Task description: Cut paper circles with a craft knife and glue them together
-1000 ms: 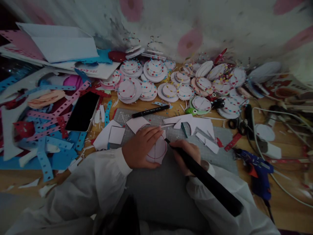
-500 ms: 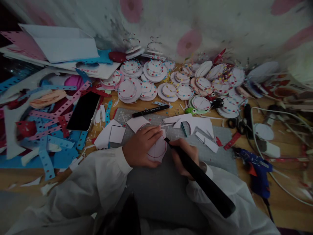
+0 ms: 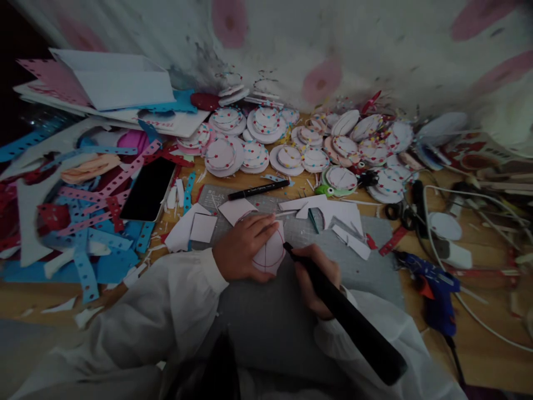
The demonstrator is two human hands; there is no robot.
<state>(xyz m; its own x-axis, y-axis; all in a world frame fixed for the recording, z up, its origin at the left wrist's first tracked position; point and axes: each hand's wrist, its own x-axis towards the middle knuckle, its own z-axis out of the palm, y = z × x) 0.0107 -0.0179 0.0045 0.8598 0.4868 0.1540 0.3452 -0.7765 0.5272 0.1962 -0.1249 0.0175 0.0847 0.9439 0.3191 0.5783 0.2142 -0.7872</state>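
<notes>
My left hand [image 3: 245,250] presses a small white foam-board piece [image 3: 268,253] onto the grey cutting mat [image 3: 266,316], its fingers along the far edge and its thumb at the near edge. A circle with crossing lines is drawn on the piece, partly hidden by the fingers. Closed around a long, thick black pen-shaped cutter [image 3: 353,316], my right hand [image 3: 318,278] keeps the thin tip at the right edge of the piece. The tool's back end points down and right. A black marker [image 3: 258,190] lies beyond my hands, near white offcuts [image 3: 333,211].
Several round white layered pieces with coloured dots [image 3: 266,122] line the wall. Blue and pink dotted strips [image 3: 112,189] and a phone [image 3: 149,189] lie at left. A blue glue gun [image 3: 437,294], scissors [image 3: 402,214] and a white cable [image 3: 474,311] are at right.
The view has shifted slightly. My left hand still pins the piece, and the cutter's tip has moved slightly down along its right edge.
</notes>
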